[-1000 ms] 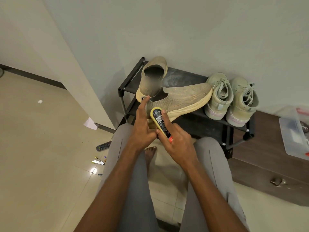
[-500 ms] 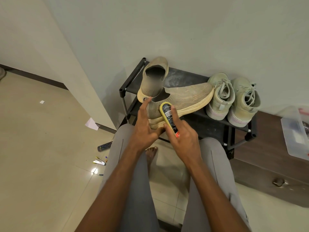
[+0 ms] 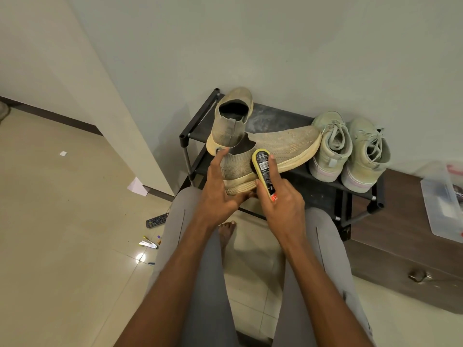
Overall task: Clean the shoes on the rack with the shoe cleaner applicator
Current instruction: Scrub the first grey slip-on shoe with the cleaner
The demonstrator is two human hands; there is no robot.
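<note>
A beige knit slip-on shoe (image 3: 280, 147) lies on its side across the front of the black shoe rack (image 3: 283, 116). My left hand (image 3: 220, 189) holds it at the heel, index finger up along the collar, thumb under the sole. My right hand (image 3: 278, 196) grips the shoe cleaner applicator (image 3: 264, 171), a yellow-edged black oval, and presses it against the shoe's side near the collar. The matching slip-on (image 3: 231, 118) stands upright on the rack behind. A pair of pale green lace-up sneakers (image 3: 350, 149) sits on the rack's right side.
A brown drawer cabinet (image 3: 400, 236) with a clear plastic box (image 3: 443, 204) on it stands right of the rack. On the tiled floor at left lie a remote control (image 3: 156, 219), small tools (image 3: 148, 242) and paper scraps (image 3: 137, 187). My grey-trousered knees are below the rack.
The applicator in my right hand has slid up and to the right along the shoe's side, from near the sole to near the collar. My left hand keeps its hold on the heel.
</note>
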